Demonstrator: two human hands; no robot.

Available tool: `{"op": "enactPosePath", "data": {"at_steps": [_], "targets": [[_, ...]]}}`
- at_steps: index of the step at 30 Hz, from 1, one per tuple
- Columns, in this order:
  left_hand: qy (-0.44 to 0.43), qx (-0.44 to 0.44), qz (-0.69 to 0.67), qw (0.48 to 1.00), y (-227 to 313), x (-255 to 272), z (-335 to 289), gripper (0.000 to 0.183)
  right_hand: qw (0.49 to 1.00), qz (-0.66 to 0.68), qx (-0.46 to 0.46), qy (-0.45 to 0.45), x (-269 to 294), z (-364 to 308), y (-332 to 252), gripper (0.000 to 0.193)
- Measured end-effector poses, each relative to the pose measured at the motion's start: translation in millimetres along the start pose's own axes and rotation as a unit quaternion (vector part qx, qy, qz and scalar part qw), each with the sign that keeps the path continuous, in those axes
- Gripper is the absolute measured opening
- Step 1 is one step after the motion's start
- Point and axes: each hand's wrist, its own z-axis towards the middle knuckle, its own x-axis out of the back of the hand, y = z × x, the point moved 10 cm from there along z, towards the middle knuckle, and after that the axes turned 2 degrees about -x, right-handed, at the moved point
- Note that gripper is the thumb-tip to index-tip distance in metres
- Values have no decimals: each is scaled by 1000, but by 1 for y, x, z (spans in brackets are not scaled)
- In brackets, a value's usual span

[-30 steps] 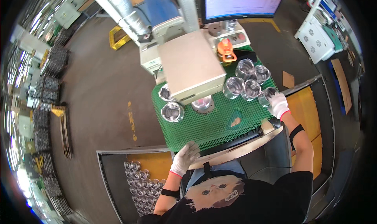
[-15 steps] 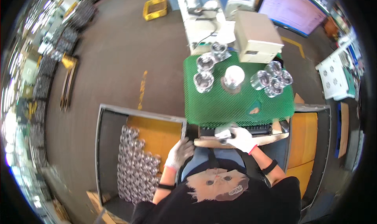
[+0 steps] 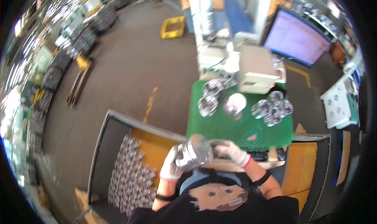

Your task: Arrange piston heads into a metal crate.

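A shiny metal piston is held tilted in front of my body, above the near edge of the green mat. My left hand, in a white glove with a red cuff, is closed around its left side. On the other side my right hand, gloved the same way, closes at the piston's right end; its fingertips are blurred. On the green mat several more pistons stand in a left group and a right group. Between the groups is a brightly lit white round piece.
At my left a grey-walled bin holds rows of pistons over a yellow-brown sheet. Another bin with brown sheets stands at my right. Behind the mat are a beige box and a large screen. A keyboard lies under the mat's front edge.
My left hand has come up from beside the left bin and taken hold of the piston. My right hand has shifted slightly left and the piston is raised. The view has tilted upward.
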Motion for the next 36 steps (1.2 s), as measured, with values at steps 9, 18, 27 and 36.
{"op": "enactPosePath", "data": {"at_steps": [9, 18, 27, 36], "targets": [[-212, 354, 246, 877, -188, -90, 18, 62, 920, 388, -53, 22, 105, -61, 83, 57], [-5, 201, 348, 916, -180, -57, 56, 58, 760, 486, 150, 404, 313, -208, 92, 39], [22, 237, 362, 901, -201, -50, 42, 54, 711, 466, 177, 497, 368, -240, 151, 35], [-48, 230, 457, 858, -208, -87, 49, 50, 746, 478, 257, 387, 370, -231, 123, 42]]}}
